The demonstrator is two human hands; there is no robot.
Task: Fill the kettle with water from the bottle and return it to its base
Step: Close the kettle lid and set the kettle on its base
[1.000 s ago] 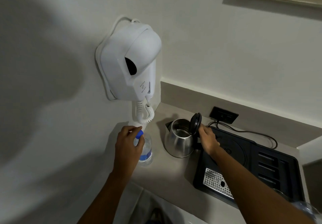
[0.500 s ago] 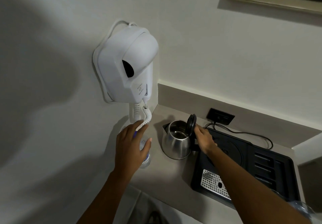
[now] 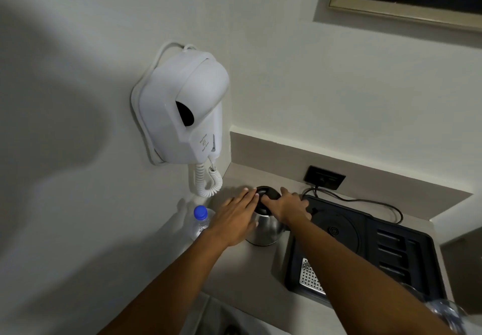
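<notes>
Left hand [image 3: 236, 218]: lying flat, fingers spread, on the kettle [image 3: 264, 229] lid [image 3: 267, 196].
Right hand [image 3: 290, 208]: gripping kettle's handle side, fingers curled.
Bottle [image 3: 200, 221]: standing capped beside kettle.

Silver kettle [image 3: 263, 230] with black lid [image 3: 268, 196], blue bottle cap [image 3: 200, 212], white hairdryer [image 3: 182, 110], black tray [image 3: 365, 246]

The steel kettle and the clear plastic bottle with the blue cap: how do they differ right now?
The shiny steel kettle is opaque and squat; the clear plastic bottle with the blue cap is see-through and slimmer. Both hands, left and right, are on the kettle; nothing touches the bottle. Both stand upright and closed on the beige counter.
</notes>
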